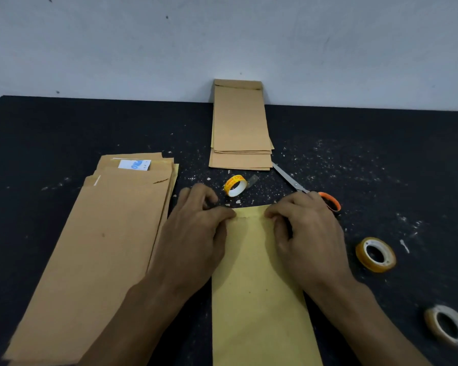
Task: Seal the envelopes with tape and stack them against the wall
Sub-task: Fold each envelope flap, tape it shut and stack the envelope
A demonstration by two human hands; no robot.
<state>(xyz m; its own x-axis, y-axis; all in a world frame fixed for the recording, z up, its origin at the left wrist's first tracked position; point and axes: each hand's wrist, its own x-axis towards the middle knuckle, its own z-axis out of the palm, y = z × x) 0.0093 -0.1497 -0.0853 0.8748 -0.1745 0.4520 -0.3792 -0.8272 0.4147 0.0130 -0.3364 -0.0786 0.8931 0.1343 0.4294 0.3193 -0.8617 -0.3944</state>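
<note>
So there's a yellowish envelope (pixel 259 286) lying flat on the dark, speckled worktop (pixel 64 133), long side running away from the person, its near end cut off by the bottom edge of the view. It's a paler, more yellow paper than the rest, and the flap end at the far side is folded down with a slightly ragged edge. Both hands are on that flap end: the left hand (pixel 196 228) has its fingers curled, thumb and fingertips pinching the left corner, and the right hand (pixel 307 231) is doing the same on the right corner, fingers bent and clamped on the paper.

To the left sits a fanned pile of brown envelopes (pixel 103 247), one with a white label with blue print near the top. Against the wall (pixel 222 43) there's a stack of brown envelopes (pixel 239 128), the topmost leaning up onto the wall.

Just beyond the hands is a nearly spent tape roll (pixel 235 185) with a loose tail. Scissors (pixel 302 187) with orange handles lie touching the right hand's far side. Two more tape rolls are off to the right: a yellow one (pixel 376 254) and a paler one (pixel 447 326).
</note>
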